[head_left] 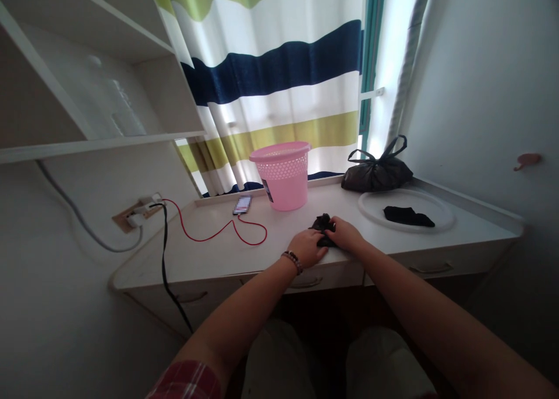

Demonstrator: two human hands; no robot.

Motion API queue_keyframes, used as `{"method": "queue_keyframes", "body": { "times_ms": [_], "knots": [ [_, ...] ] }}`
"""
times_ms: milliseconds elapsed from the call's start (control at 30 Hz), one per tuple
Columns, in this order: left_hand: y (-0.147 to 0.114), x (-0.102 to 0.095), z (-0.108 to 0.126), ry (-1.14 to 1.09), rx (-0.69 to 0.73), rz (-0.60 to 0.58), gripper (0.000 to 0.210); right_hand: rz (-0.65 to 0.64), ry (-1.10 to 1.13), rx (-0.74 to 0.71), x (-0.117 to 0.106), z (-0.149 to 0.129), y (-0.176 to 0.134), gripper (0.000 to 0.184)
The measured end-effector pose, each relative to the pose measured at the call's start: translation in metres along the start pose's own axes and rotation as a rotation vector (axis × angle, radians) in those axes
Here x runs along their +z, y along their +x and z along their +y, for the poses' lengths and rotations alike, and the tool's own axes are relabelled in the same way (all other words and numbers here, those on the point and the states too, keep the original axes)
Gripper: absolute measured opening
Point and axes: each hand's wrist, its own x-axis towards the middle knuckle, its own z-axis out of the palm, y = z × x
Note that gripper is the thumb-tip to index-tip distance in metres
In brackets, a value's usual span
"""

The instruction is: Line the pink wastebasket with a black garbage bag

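Note:
A small crumpled black plastic bag (324,222) lies near the front edge of the white desk, partly covered by my fingers. From the left, my left hand (307,248), with a beaded bracelet at the wrist, is closed on the bag's near side. My right hand (346,235) grips the same bag from the right, thumb and fingers drawn together. Just behind stands a pink plastic wastebasket (288,183), upright, with a perforated band below its rim. To the right, a folded black item (409,216) rests on a round whitish lid or tray (364,207).
A tied, filled black bag (376,175) sits at the back right. Toward the left, a phone (242,205) lies on the desk (196,259), its red cable (205,240) running to a wall socket (136,214). A shelf (105,144) overhangs the left side.

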Motion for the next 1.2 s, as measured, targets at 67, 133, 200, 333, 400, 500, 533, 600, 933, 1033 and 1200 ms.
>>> {"method": "queue_keyframes", "body": {
  "times_ms": [67, 133, 200, 333, 400, 500, 533, 600, 933, 1033, 1200],
  "knots": [
    [0.006, 0.003, -0.008, 0.013, -0.008, -0.094, 0.041, 0.027, 0.063, -0.046, -0.004, 0.006, -0.004, 0.038],
    [0.012, 0.003, -0.016, 0.036, -0.021, -0.145, 0.037, 0.063, 0.124, -0.163, -0.011, 0.012, -0.011, 0.043],
    [0.019, 0.0, -0.023, 0.056, -0.014, -0.179, 0.032, 0.078, 0.153, -0.319, -0.019, 0.018, -0.017, 0.057],
    [0.032, -0.006, -0.033, 0.031, -0.041, -0.185, 0.029, 0.0, 0.08, -0.488, -0.027, 0.025, -0.019, 0.056],
    [0.039, -0.003, -0.036, -0.021, -0.092, -0.157, 0.03, -0.014, 0.039, -0.417, -0.024, 0.026, -0.013, 0.035],
    [0.052, 0.004, -0.036, -0.113, -0.218, -0.113, 0.028, 0.001, -0.012, -0.243, -0.018, 0.025, -0.001, 0.032],
    [0.056, 0.007, -0.035, -0.133, -0.265, -0.095, 0.028, 0.005, -0.035, -0.197, -0.016, 0.024, 0.002, 0.036],
    [0.062, 0.011, -0.031, -0.143, -0.314, -0.023, 0.028, 0.025, -0.088, -0.123, -0.013, 0.024, 0.009, 0.041],
    [0.07, 0.047, -0.015, 0.016, -0.064, -0.178, 0.052, 0.161, -0.179, 0.139, -0.01, 0.024, 0.027, 0.041],
    [0.072, 0.056, -0.015, 0.052, -0.129, -0.305, 0.069, 0.272, -0.164, 0.113, -0.01, 0.02, 0.025, 0.042],
    [0.074, 0.058, -0.015, 0.071, -0.157, -0.374, 0.083, 0.072, -0.19, -0.189, -0.006, 0.022, 0.025, 0.044]
  ]
}}
